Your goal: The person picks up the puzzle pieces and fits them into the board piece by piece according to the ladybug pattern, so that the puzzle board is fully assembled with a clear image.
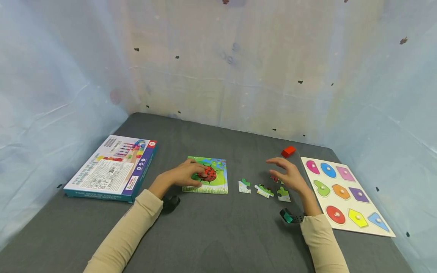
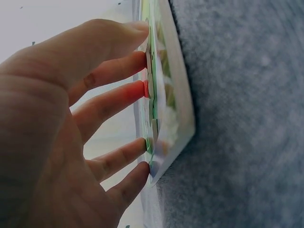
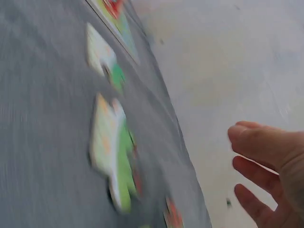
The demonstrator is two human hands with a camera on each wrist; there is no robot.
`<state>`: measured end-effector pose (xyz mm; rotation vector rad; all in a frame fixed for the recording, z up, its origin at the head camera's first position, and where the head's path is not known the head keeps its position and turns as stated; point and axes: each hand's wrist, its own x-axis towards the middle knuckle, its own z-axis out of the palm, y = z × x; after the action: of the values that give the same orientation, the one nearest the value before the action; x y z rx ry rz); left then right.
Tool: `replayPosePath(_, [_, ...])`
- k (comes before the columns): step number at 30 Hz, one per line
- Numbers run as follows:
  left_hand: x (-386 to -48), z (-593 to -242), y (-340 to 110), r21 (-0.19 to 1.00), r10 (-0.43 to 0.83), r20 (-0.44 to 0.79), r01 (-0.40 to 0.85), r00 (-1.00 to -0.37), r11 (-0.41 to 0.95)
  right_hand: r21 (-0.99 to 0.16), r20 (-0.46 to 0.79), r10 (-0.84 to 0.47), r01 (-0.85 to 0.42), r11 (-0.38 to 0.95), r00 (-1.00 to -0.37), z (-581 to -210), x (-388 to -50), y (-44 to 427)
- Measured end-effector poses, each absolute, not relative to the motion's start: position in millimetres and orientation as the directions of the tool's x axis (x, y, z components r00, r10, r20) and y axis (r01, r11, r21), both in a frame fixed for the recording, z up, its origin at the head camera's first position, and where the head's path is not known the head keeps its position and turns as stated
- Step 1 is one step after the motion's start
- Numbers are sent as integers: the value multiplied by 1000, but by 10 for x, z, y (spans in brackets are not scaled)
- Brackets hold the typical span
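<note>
A square ladybug picture board (image 1: 218, 182) lies on the grey table, and my left hand (image 1: 187, 173) rests on its left part, fingers spread. In the left wrist view, the fingertips of that hand (image 2: 109, 90) touch the top of the board (image 2: 178, 118). My right hand (image 1: 290, 176) is raised with bent, parted fingers above loose puzzle pieces; nothing shows between them. Below and left of it lie a white-green piece (image 1: 244, 186), a longer piece (image 1: 264, 191) and a corner piece (image 1: 283, 195). A red piece (image 1: 274, 178) is partly hidden under the right hand.
A boxed toy set (image 1: 102, 174) lies at the left. On the right is a white shape board (image 1: 348, 208) with several coloured knobbed shapes. A red block (image 1: 288, 151) sits behind the right hand. Pale sheeting (image 1: 218, 76) hangs around the table.
</note>
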<state>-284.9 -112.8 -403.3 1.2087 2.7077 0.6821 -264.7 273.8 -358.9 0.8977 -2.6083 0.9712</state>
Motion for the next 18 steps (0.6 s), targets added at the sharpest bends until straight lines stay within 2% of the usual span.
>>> replayPosePath(7, [-2846, -4029, -1138, 451, 711, 77, 660, -699, 600, -516, 319, -448, -550, 657, -835, -3877, -2731, 3308])
replayPosePath(11, [-2857, -4040, -1142, 456, 707, 73, 654, -703, 603, -480, 276, -495, -564, 671, -824, -4076, -2812, 3500])
replayPosePath(18, [-2865, -4065, -1142, 456, 711, 76, 658, -699, 599, -433, 303, -528, -608, 666, -794, -4181, -2827, 3506])
